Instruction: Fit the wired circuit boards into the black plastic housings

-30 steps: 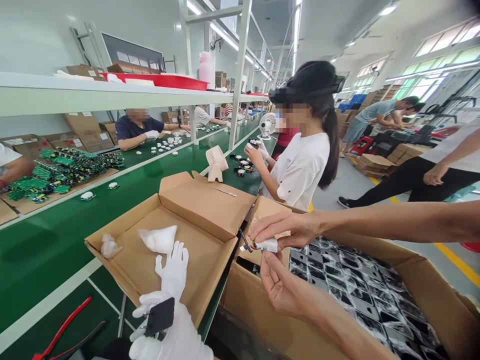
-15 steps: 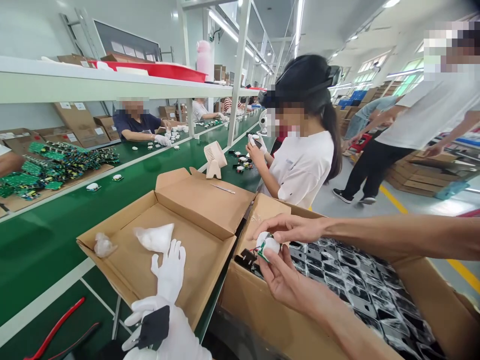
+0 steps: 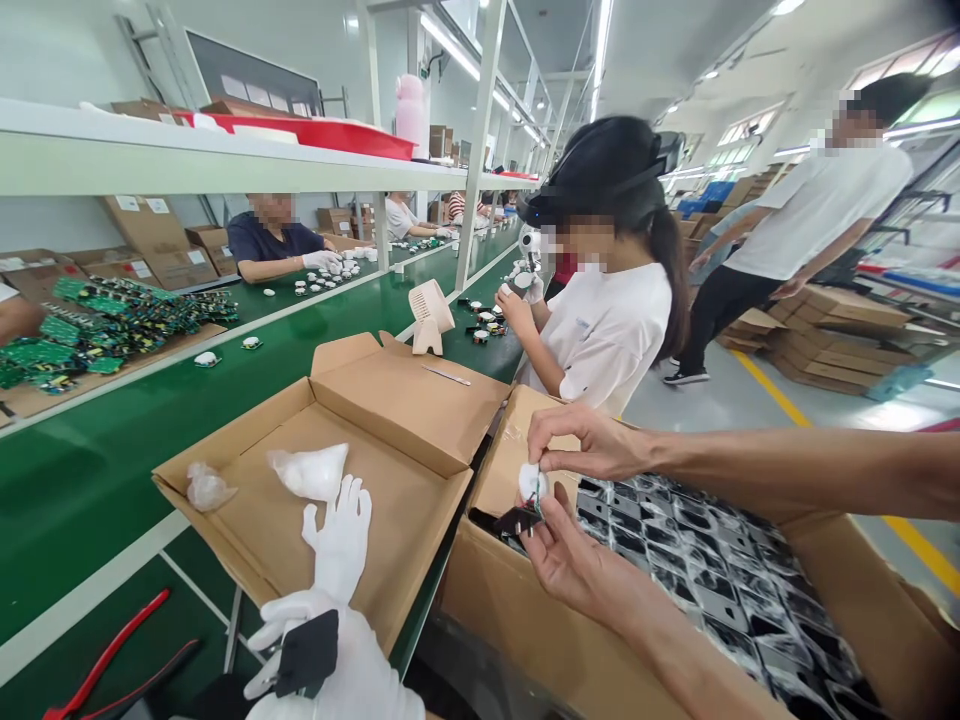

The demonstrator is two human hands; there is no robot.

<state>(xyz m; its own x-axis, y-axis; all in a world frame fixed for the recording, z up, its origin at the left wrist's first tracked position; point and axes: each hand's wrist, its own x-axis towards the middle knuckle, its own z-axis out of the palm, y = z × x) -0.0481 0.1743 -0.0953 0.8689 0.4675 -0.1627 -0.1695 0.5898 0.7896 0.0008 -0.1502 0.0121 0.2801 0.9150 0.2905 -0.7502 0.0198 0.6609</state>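
My left hand (image 3: 274,635), in a white glove, grips a flat black plate (image 3: 307,652) with metal pins below it. My right hand (image 3: 341,535), gloved too, reaches over an open cardboard tray (image 3: 405,520) with its fingers stretched out, holding nothing; its wrist is partly hidden. Near its fingertips lies a bag of white material (image 3: 311,472). From the right come a co-worker's two bare hands (image 3: 581,445). They hold a white round part (image 3: 532,482), with a green board edge and thin wires, above a black plate (image 3: 517,520) with two pins.
Red-handled pliers (image 3: 112,650) lie at lower left. A deep box (image 3: 540,615) of wrapped black parts stands at right. Green boards (image 3: 127,325) are piled beyond the green belt (image 3: 225,410). A co-worker in a headset (image 3: 607,330) sits ahead, beside a beige perforated holder (image 3: 431,315).
The co-worker's bare hands have turned the white round part, so the black plate's pins show. Two white pieces on the belt have shifted away to the right. My gloved hands stay put.
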